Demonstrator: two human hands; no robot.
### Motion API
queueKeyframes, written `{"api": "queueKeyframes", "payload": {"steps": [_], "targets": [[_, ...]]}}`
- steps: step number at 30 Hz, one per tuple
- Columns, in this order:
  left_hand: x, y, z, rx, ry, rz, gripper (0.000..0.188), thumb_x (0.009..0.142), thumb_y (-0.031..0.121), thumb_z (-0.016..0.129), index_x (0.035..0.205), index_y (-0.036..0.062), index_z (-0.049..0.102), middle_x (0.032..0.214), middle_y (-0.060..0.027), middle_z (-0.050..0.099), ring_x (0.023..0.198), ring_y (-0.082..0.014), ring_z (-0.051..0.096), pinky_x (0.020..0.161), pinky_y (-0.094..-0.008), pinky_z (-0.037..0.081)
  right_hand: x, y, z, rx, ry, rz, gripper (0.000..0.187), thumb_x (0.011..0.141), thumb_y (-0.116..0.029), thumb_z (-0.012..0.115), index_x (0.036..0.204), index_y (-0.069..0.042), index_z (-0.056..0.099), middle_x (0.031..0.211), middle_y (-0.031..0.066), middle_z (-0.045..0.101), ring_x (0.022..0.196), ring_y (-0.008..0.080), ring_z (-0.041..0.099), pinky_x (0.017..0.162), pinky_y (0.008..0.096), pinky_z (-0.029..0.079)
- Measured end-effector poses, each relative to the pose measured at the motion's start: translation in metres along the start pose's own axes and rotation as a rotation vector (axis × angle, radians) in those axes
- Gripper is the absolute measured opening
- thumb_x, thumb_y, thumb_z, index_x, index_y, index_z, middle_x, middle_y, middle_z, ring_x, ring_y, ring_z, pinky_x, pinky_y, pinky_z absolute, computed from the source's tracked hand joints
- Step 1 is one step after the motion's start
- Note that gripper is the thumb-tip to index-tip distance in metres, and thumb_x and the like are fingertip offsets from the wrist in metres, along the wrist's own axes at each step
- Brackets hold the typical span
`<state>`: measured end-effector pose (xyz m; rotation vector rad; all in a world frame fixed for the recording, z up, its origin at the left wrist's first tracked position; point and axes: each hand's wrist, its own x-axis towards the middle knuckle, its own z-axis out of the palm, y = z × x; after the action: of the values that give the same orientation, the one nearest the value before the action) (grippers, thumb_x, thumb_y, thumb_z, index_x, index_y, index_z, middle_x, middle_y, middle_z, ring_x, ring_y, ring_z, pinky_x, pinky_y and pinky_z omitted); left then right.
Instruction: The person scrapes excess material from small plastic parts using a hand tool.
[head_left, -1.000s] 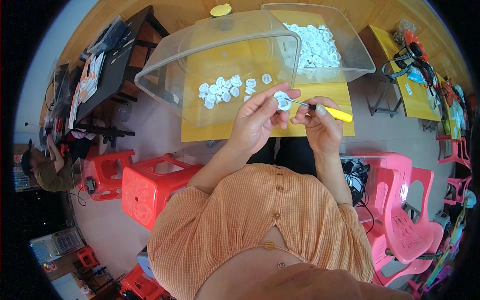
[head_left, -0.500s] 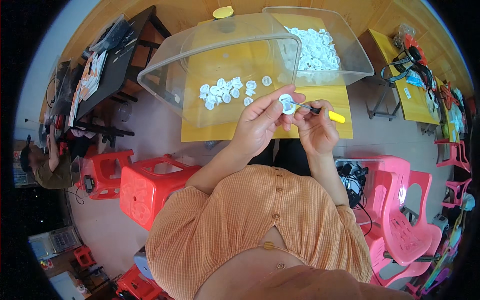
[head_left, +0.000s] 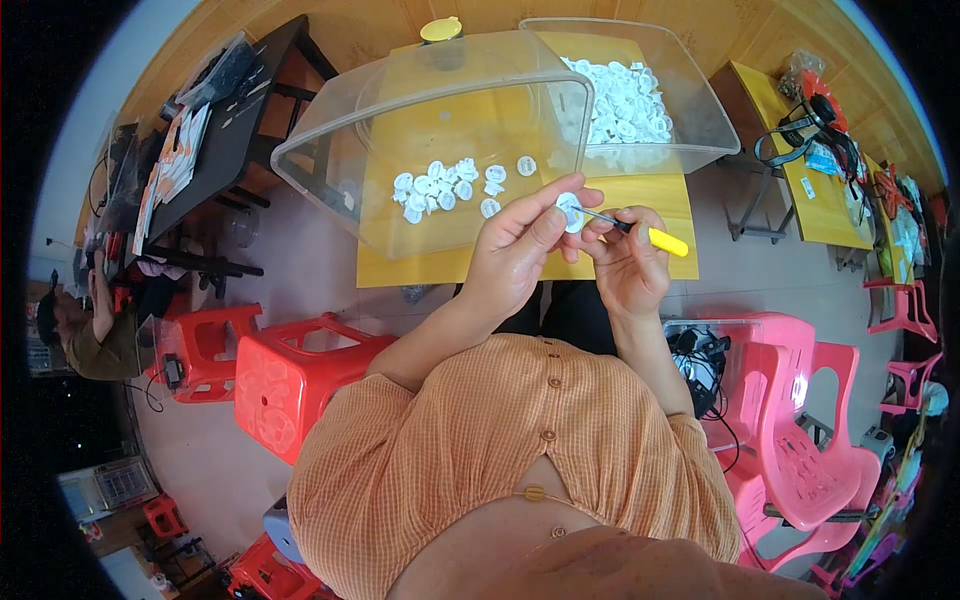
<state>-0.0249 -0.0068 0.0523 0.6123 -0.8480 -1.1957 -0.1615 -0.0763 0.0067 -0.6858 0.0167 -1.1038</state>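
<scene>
Between the thumb and fingers of my left hand [head_left: 515,240] is a small round white plastic piece [head_left: 569,212], its face turned to the right. My right hand [head_left: 632,262] is closed on a screwdriver [head_left: 667,242] with a yellow and black handle. The screwdriver's thin metal shaft points left, and its tip meets the face of the white piece. Both hands are raised above the near edge of the yellow table [head_left: 420,272]. Similar white pieces [head_left: 437,187] lie loosely grouped inside a clear plastic bin [head_left: 330,120] tipped on its side.
Behind on the right, a second clear bin [head_left: 700,150] holds a heap of white pieces [head_left: 620,105]. Red stools [head_left: 270,390] stand on my left, pink chairs [head_left: 800,470] on my right. A person [head_left: 95,325] is at the far left, near a black table [head_left: 235,120].
The white piece and the screwdriver have tilted slightly in my hands, the yellow handle now sitting a little lower. The whole view has shifted slightly. Both grips stay the same.
</scene>
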Motion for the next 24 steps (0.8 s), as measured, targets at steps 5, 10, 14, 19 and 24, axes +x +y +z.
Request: {"api": "queueKeyframes", "payload": {"steps": [5,10,14,19,24], "targets": [[-0.0004,0.0007,0.0007,-0.011,0.014,-0.014,0.038,0.097,0.015,0.045,0.132,0.0008,0.044,0.12,-0.0142,0.056,0.078,-0.009,0.05,0.073,-0.0237,0.046,0.0003,-0.0001,0.0002,-0.015,-0.018,-0.01,0.025,0.096,-0.018,0.045,0.107,0.003,0.05,0.097,0.0213,0.061,0.095,0.0315,0.063,0.084,0.0441,0.054],[-0.0019,0.0012,0.0005,-0.034,0.015,-0.024,0.037,0.097,0.015,0.045,0.13,-0.0003,0.045,0.119,-0.0133,0.057,0.077,-0.0084,0.049,0.07,-0.0221,0.044,-0.0018,0.0029,-0.0035,-0.012,-0.048,-0.027,0.023,0.095,-0.017,0.046,0.107,0.003,0.051,0.102,0.0178,0.059,0.097,0.0288,0.062,0.085,0.0439,0.053],[-0.0026,-0.0005,-0.0006,-0.06,0.03,-0.015,0.035,0.097,0.015,0.044,0.129,-0.0012,0.046,0.116,-0.012,0.057,0.075,-0.0075,0.047,0.066,-0.0204,0.042,-0.0011,0.004,-0.0051,-0.033,-0.081,-0.033,0.023,0.095,-0.017,0.046,0.106,0.002,0.052,0.104,0.0164,0.058,0.096,0.0284,0.062,0.085,0.0435,0.053],[-0.0043,-0.003,-0.0004,-0.032,0.039,0.019,0.035,0.097,0.015,0.044,0.128,-0.0014,0.046,0.114,-0.0111,0.057,0.075,-0.0071,0.047,0.066,-0.0201,0.041,-0.0008,0.005,-0.0048,0.028,-0.057,0.012,0.022,0.095,-0.017,0.046,0.104,0.002,0.052,0.1,0.018,0.06,0.095,0.028,0.062,0.085,0.0431,0.053],[-0.004,-0.0022,-0.0009,-0.071,0.042,-0.001,0.035,0.098,0.015,0.043,0.129,-0.0014,0.046,0.115,-0.0113,0.057,0.076,-0.0074,0.046,0.066,-0.0201,0.041,-0.0035,0.005,-0.0032,-0.128,-0.111,-0.07,0.022,0.094,-0.017,0.048,0.105,0.003,0.052,0.1,0.0191,0.06,0.096,0.0294,0.062,0.086,0.0439,0.052]]}}
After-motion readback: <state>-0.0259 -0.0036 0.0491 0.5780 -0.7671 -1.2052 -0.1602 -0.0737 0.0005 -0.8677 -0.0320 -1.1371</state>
